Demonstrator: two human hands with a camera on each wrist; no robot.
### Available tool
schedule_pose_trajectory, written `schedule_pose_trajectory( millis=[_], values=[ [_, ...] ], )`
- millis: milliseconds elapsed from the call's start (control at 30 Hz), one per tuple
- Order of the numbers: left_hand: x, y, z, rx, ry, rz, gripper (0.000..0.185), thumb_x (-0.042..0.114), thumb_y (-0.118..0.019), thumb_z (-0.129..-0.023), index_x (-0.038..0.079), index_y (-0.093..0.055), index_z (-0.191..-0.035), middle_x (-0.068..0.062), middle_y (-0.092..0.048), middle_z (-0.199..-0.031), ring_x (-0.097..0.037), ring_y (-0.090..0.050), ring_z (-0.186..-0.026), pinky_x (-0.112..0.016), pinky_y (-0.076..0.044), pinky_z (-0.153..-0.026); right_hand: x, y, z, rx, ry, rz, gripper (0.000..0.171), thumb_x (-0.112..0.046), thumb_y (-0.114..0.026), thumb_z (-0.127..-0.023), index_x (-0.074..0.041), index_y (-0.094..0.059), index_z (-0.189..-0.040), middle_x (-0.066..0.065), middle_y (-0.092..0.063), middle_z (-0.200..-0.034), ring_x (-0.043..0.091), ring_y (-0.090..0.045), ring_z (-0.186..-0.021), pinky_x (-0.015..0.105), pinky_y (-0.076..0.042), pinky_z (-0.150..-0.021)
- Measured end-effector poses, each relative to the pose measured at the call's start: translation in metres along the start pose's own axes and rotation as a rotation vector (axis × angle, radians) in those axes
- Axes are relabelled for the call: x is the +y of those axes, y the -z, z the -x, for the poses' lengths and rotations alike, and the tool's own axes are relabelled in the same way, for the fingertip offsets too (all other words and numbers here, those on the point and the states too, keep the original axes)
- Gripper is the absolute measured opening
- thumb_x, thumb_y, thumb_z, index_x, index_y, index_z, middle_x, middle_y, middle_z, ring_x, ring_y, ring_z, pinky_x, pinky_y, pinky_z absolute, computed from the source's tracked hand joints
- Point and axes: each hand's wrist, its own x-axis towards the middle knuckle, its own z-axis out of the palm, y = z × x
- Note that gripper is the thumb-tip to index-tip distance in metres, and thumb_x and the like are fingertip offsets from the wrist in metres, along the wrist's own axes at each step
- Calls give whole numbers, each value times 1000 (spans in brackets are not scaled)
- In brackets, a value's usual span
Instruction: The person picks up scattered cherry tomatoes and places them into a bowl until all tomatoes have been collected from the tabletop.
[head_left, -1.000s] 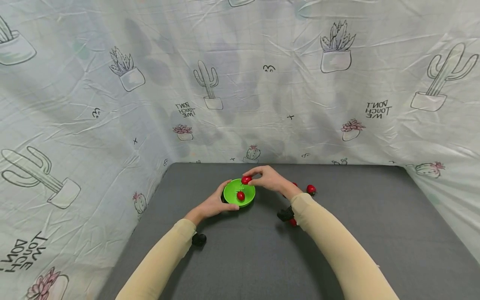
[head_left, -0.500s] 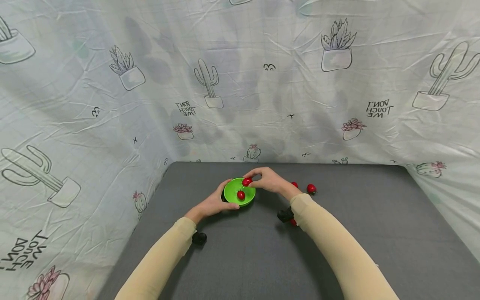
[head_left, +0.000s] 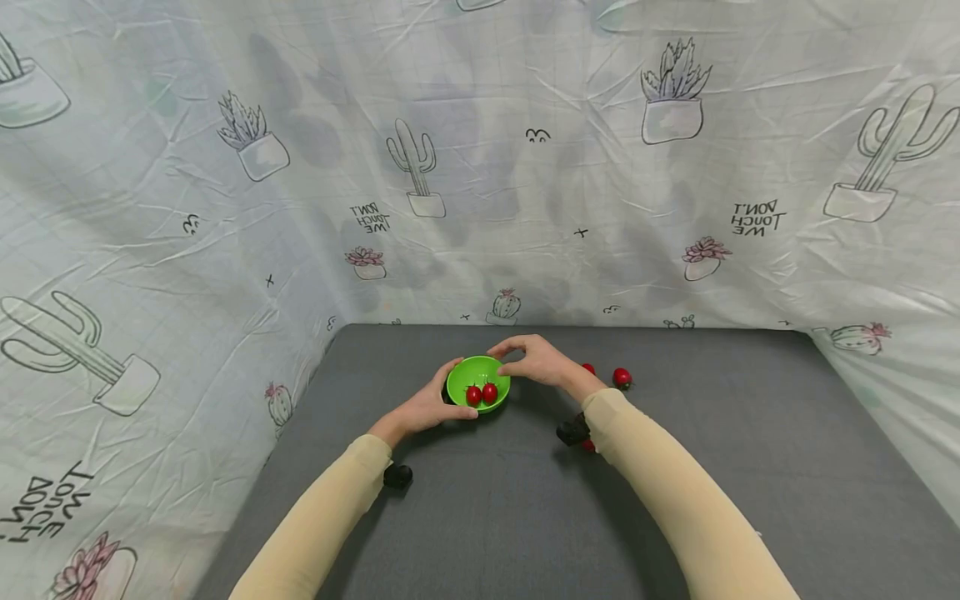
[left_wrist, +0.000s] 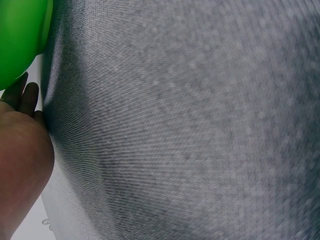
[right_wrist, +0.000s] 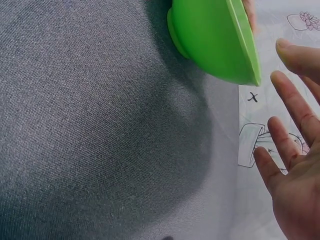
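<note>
A small green bowl (head_left: 467,375) stands on the dark table with two red cherry tomatoes (head_left: 473,396) lying side by side inside it. My left hand (head_left: 426,408) holds the bowl from the left, its thumb along the near side and its fingers at the far side. In the left wrist view that hand (left_wrist: 22,150) is at the bowl's wall (left_wrist: 20,40), mostly cut off by the frame. Over the bowl's right rim hovers my right hand (head_left: 542,362), holding nothing. The right wrist view shows this hand (right_wrist: 305,185) with spread fingers, apart from the bowl (right_wrist: 215,45).
To the right on the table lies a cherry tomato (head_left: 622,378). Another tomato (head_left: 588,367) is partly hidden behind the right wrist, and a third tomato (head_left: 588,447) peeks out beside the black wrist camera (head_left: 573,431). A patterned white curtain (head_left: 480,208) hangs behind the table.
My right hand's fingers have parted and let go of a cherry tomato, which now lies in the bowl beside the first one. The left hand stays on the bowl.
</note>
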Motion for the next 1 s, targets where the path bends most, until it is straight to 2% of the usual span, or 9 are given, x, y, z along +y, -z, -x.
schedule_pose_trajectory(
  millis=[267,467,767,1000],
  values=[
    [0,-3,-1,13,11,-29,108,41,-85,-84,22,-15,-164,-13,-27,-162,-31,-35,-143,-58,-27,-116,-2,10,12,30,-14,11,39,-19,-74,-96,-12,-68,-134,2,-65,-132,27,-49,-134,55,-36,-111],
    [2,-4,1,20,16,-30,108,41,-86,-84,24,-16,-164,-13,-27,-163,-31,-32,-145,-58,-25,-117,-7,26,26,64,-10,41,39,-24,-75,-96,-15,-69,-133,0,-65,-132,29,-50,-134,55,-27,-117],
    [-1,-4,3,25,3,-57,108,42,-86,-83,26,-17,-164,-13,-24,-165,-32,-29,-148,-58,-25,-116,-8,49,51,67,13,78,38,-26,-73,-98,-18,-67,-135,7,-64,-135,32,-50,-133,54,-27,-117],
    [-1,-4,4,23,-2,-50,108,42,-86,-83,27,-17,-164,-12,-25,-165,-31,-29,-148,-57,-24,-117,-7,66,76,100,-14,98,41,-30,-75,-96,-19,-68,-135,1,-64,-135,27,-47,-137,52,-28,-117]
  ],
)
